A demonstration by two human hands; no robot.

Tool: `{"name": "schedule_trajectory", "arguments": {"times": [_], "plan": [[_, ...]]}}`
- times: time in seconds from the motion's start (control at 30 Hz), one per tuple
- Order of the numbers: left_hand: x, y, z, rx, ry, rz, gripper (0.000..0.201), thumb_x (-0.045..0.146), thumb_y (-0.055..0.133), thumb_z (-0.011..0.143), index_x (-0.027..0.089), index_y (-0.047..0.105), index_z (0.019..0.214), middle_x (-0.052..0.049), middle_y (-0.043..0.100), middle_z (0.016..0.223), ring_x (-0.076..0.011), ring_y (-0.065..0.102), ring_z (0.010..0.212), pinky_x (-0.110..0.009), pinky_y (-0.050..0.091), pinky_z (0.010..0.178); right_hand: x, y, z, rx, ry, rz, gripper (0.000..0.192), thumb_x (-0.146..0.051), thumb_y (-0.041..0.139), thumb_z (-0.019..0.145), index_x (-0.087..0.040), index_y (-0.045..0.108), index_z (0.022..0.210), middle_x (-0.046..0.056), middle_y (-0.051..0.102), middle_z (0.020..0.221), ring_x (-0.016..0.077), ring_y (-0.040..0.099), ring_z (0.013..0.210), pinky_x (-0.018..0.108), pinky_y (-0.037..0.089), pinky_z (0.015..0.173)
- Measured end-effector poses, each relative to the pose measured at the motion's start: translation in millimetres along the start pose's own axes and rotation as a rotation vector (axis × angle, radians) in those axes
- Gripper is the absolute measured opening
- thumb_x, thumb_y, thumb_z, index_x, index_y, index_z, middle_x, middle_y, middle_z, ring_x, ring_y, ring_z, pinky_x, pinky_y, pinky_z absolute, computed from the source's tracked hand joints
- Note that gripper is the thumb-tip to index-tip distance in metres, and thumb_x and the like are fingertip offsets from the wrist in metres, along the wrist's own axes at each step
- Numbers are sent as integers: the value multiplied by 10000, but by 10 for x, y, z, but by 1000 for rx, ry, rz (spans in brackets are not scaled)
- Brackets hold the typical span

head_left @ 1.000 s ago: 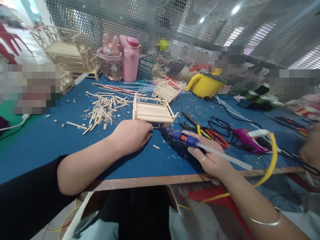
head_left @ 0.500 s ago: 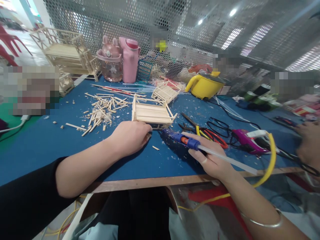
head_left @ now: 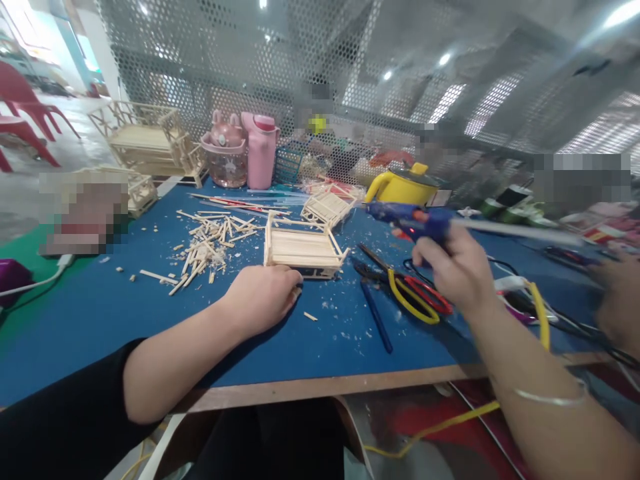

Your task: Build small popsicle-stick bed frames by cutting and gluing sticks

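Blue and slightly blurred, a glue gun is held in the right grip. Just beyond the left grip, curled at its near edge, stands a wooden stick frame; whether clasped, I cannot tell.

1 pink bottle stands left of what seems a yellow pot.

Loose sticks left of the central frame, scissors to its right, bottles behind (pot farther right)
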State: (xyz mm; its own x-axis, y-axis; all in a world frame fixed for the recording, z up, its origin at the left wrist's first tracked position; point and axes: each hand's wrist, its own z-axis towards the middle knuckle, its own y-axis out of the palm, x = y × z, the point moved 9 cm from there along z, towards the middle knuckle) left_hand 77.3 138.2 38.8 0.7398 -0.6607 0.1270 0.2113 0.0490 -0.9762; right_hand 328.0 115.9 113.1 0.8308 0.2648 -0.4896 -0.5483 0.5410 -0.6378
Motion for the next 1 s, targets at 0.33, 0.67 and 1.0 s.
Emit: {"name": "schedule_trajectory", "arguments": {"times": [0.33, 0.67, 1.0], "plan": [[17, 13, 6, -43, -9, -71, 311, 279, 375, 900, 244, 654, 1033, -42, 703, 1002, -278, 691, 862, -404, 539, 700, 11, 944, 1294, -327, -113, -596, 410, -332, 509, 804, -262, 622, 1192, 74, 688, 1115, 294, 627, 965, 380, 470, 771], [3, -8, 4, -42, -15, -89, 314, 314, 375, 911, 238, 646, 1049, -44, 706, 1002, -269, 688, 885, -398, 543, 729, -228, 1005, 1210, -162, -174, -467, 470, -309, 405, 884, -124, 508, 1305, 172, 565, 1297, 329, 518, 1149, 469, 390, 938], [8, 23, -22, 4, -47, 50, 369, 330, 334, 927, 205, 589, 1162, -87, 681, 1114, -272, 678, 924, -376, 529, 748, -441, 793, 270, -277, -139, 85, 325, -175, 468, 776, -167, 660, 1037, 11, 608, 728, 126, 487, 604, 260, 377, 607]]}}
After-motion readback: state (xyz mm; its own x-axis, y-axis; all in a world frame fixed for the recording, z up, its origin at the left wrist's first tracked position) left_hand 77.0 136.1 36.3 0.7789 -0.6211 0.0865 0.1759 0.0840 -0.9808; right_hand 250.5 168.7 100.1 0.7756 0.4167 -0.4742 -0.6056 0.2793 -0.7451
